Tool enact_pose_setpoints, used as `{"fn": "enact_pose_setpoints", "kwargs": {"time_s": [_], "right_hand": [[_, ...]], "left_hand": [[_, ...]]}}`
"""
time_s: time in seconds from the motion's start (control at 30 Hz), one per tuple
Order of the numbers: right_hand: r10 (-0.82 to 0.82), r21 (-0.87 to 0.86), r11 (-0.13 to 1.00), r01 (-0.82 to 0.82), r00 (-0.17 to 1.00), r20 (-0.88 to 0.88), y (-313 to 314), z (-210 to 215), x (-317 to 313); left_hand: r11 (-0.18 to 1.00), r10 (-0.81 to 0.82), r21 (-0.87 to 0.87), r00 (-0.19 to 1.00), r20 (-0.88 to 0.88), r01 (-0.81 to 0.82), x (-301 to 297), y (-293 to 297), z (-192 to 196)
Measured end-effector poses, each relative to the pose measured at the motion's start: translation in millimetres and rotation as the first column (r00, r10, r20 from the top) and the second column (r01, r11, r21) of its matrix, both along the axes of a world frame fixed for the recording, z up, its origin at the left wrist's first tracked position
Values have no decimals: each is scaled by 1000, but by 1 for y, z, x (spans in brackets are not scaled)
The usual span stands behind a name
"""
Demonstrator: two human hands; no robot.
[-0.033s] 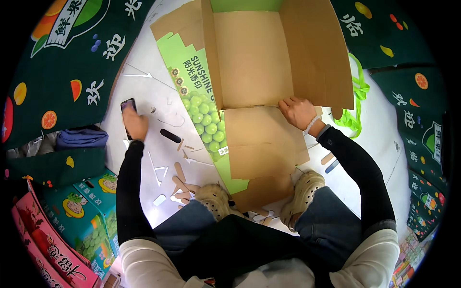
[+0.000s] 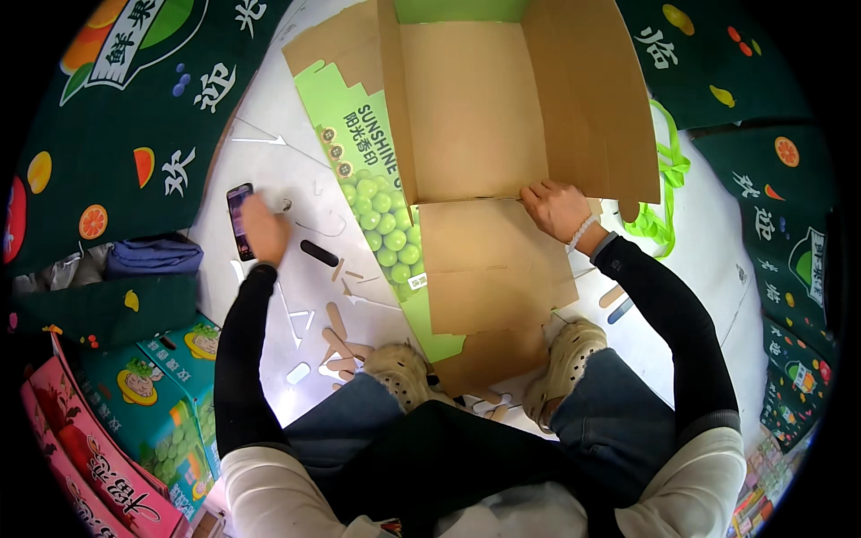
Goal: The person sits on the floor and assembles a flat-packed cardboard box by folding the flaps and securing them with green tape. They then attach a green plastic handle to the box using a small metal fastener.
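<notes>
A cardboard box (image 2: pixel 471 108), brown inside with a green grape-printed outer panel (image 2: pixel 381 215), stands open in front of me, one flap (image 2: pixel 493 269) folded out toward my feet. My right hand (image 2: pixel 558 212) is closed, its fingers pinching the box's near edge where that flap folds. On the floor to the left lies a smartphone (image 2: pixel 238 206) with its screen lit. My left hand (image 2: pixel 266 231) is just right of the phone, partly over its right edge; its fingers are blurred and mostly hidden under it.
Several cardboard offcuts (image 2: pixel 335 318) and a dark oval piece (image 2: pixel 319 254) litter the floor by my left shoe (image 2: pixel 395 372). Bright green straps (image 2: pixel 668 170) lie right of the box. Dark green fruit-print cloths (image 2: pixel 134 99) flank both sides; teal and pink cartons (image 2: pixel 148 381) stand lower left.
My left hand has shifted to the right, uncovering more of the phone, which stays on the floor. My right hand and the box have not moved.
</notes>
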State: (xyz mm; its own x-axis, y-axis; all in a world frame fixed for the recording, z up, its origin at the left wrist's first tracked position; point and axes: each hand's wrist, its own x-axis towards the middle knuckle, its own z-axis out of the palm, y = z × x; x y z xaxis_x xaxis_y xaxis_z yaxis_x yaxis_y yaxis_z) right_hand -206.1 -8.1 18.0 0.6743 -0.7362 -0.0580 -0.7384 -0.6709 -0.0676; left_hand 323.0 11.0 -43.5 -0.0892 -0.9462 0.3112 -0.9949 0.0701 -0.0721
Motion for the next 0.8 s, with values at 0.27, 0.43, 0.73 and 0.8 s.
{"fn": "enact_pose_setpoints", "kwargs": {"time_s": [0.27,0.43,0.73,0.8], "right_hand": [[22,40,999,-22,1000,16,1,0,-9],[23,92,996,-21,1000,-16,-1,9,-8],[-24,256,966,15,999,33,-2,24,-14],[-25,307,952,9,998,49,-5,30,-14]], "left_hand": [[319,-931,400,363,-37,859,-205,79,38],[247,-968,329,247,42,911,-236,75,48],[549,-823,236,568,-12,802,-260,37,110],[654,-741,294,668,67,697,-257,35,110]]}}
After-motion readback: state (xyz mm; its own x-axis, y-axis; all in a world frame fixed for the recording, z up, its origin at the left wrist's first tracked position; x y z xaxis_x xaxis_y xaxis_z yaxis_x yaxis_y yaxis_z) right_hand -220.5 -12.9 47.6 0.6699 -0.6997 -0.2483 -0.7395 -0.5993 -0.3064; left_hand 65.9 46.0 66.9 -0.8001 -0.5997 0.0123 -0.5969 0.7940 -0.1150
